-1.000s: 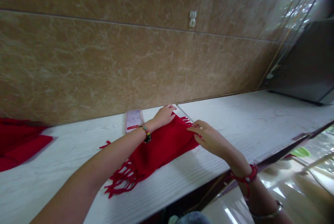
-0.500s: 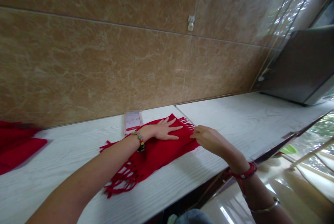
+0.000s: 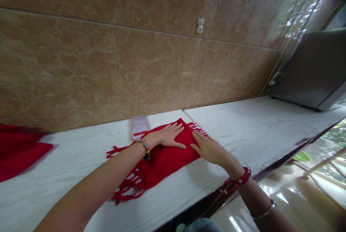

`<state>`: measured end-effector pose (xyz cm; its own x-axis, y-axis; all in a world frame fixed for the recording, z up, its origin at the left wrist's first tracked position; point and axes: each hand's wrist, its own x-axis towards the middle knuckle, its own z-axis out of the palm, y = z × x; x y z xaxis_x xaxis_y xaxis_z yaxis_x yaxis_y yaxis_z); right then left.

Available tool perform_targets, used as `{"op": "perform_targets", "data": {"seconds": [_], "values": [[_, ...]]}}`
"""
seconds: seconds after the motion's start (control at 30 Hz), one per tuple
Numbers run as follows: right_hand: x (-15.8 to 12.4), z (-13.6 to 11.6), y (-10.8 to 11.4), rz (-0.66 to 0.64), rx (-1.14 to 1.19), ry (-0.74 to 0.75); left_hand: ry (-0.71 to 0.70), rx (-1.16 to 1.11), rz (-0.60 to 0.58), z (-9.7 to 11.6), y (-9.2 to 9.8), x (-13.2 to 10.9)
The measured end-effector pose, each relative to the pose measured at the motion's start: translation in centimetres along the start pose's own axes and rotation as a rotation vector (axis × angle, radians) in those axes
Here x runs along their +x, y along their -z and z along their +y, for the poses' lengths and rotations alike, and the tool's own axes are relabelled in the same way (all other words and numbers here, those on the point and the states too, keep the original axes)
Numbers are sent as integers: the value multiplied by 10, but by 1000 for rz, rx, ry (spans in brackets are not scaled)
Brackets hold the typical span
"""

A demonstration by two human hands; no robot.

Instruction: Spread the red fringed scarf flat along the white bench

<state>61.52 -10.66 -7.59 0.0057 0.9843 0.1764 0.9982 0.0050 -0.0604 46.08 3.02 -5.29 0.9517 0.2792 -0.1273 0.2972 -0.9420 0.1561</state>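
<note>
A red fringed scarf (image 3: 167,161) lies folded on the white wood-grain counter, with tassels at both its left and right ends. My left hand (image 3: 171,137) rests flat on its upper middle, fingers spread. Against the scarf's right end lies my right hand (image 3: 207,147), its fingers stretched out and pressed on the cloth, holding nothing. Part of the fabric is hidden under my hands and left forearm.
Behind the scarf lies a phone (image 3: 140,127) with a lit screen. More red cloth (image 3: 21,156) sits at the far left. A brown tiled wall (image 3: 108,66) backs the counter (image 3: 243,123). At the right end stands a large dark grey box-shaped object (image 3: 310,69).
My right hand has let go of the scarf's right edge, opened, and moved slightly left to lie flat on the cloth. My left hand has stayed in place on the scarf.
</note>
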Motion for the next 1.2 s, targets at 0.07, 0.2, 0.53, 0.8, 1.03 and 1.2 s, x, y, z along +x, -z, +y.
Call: {"op": "perform_targets", "data": {"seconds": [0.07, 0.2, 0.53, 0.8, 1.03, 1.2], "values": [[-6, 7, -2, -84, 0, -79, 1, 10, -2, -2, -1, -6], [-12, 14, 7, -141, -21, -156, 4, 13, 11, -5, -1, -24], [-21, -80, 31, 185, 88, 640, 149, 70, 287, -32, -6, -115], [-23, -140, 12, 181, -96, 904, 336, -85, 360, -48, -21, -163], [-25, -147, 11, 211, -162, 886, 560, -411, 474, -46, -27, -142], [-24, -144, 10, 198, -81, 821, 589, -490, 492, -51, -22, -139]]}}
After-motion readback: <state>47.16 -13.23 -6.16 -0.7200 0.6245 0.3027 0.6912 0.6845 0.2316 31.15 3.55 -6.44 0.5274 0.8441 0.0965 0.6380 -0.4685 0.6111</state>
